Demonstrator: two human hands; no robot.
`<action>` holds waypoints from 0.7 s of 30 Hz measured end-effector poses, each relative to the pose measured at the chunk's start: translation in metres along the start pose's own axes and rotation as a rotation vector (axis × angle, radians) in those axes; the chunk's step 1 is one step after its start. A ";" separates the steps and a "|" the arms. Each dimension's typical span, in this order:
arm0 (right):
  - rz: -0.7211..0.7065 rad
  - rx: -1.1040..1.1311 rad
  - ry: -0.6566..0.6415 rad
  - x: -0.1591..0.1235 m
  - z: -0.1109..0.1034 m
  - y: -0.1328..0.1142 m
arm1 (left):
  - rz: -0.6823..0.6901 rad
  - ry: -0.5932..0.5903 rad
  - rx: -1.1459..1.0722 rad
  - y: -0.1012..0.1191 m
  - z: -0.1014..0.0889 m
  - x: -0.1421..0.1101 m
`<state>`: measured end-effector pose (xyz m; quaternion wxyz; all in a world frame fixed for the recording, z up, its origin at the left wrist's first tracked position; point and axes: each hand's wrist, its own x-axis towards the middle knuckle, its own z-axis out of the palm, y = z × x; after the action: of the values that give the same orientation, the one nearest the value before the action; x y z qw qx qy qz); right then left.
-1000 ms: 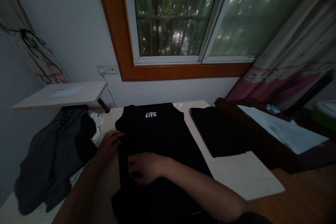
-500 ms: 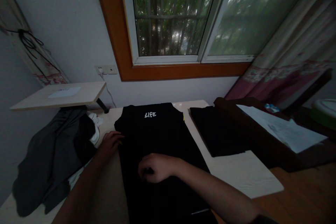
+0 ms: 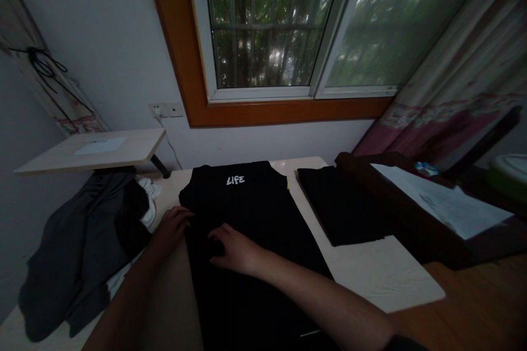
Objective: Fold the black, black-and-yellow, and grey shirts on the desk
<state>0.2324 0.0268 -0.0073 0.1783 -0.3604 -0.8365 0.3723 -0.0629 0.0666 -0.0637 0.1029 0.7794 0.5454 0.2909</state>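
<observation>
A black shirt (image 3: 247, 203) with small white lettering near its far end lies flat on the table in front of me, its long sides running toward me. At its left edge rests my left hand (image 3: 171, 227), fingers stretched out onto the cloth. My right hand (image 3: 234, 249) is over the middle of the shirt, thumb and fingers bent but apart, with nothing visible between them. Whether its fingertips touch the cloth I cannot tell. A bit of yellow shows at the shirt's right shoulder.
A folded black garment (image 3: 337, 203) lies on the pale table (image 3: 387, 274) to the right. Left is a heap of dark grey clothing (image 3: 78, 247) beneath a small raised shelf (image 3: 94, 148). Beyond the right side, paper (image 3: 436, 197) lies on a dark brown surface.
My right hand has moved slightly left and away from me over the shirt, and its thumb and fingers have spread. My left hand and the shirt look unchanged.
</observation>
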 end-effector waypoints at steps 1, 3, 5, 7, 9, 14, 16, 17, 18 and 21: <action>0.024 -0.020 -0.003 0.001 0.002 -0.001 | -0.002 0.000 -0.002 0.000 0.000 0.000; 0.058 -0.050 -0.026 0.002 0.004 -0.004 | -0.006 0.000 -0.008 0.000 0.000 0.000; 0.087 -0.072 -0.068 0.003 0.004 -0.006 | -0.012 -0.001 -0.016 0.002 -0.001 0.000; 0.107 -0.089 -0.117 0.001 0.003 -0.008 | -0.020 0.006 -0.040 0.005 -0.002 0.001; 0.098 -0.096 -0.157 -0.001 0.001 -0.009 | -0.034 0.040 -0.068 0.007 -0.003 0.002; -0.066 -0.075 -0.205 -0.007 -0.001 -0.005 | -0.125 0.207 -0.011 -0.004 -0.004 0.020; -0.142 -0.054 -0.220 -0.008 -0.002 -0.002 | -0.206 0.241 0.025 -0.014 -0.005 0.035; -0.167 -0.037 -0.226 -0.009 -0.002 -0.001 | -0.256 0.246 0.031 -0.019 -0.005 0.044; -0.183 -0.017 -0.229 -0.009 -0.002 0.000 | -0.310 0.240 0.029 -0.023 -0.005 0.054; -0.195 0.062 -0.216 -0.011 -0.004 0.004 | -0.446 0.206 0.004 -0.029 -0.006 0.082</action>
<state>0.2439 0.0224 -0.0084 0.1339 -0.2294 -0.8700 0.4155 -0.0697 0.1517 -0.0447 0.1070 0.6059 0.7122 0.3379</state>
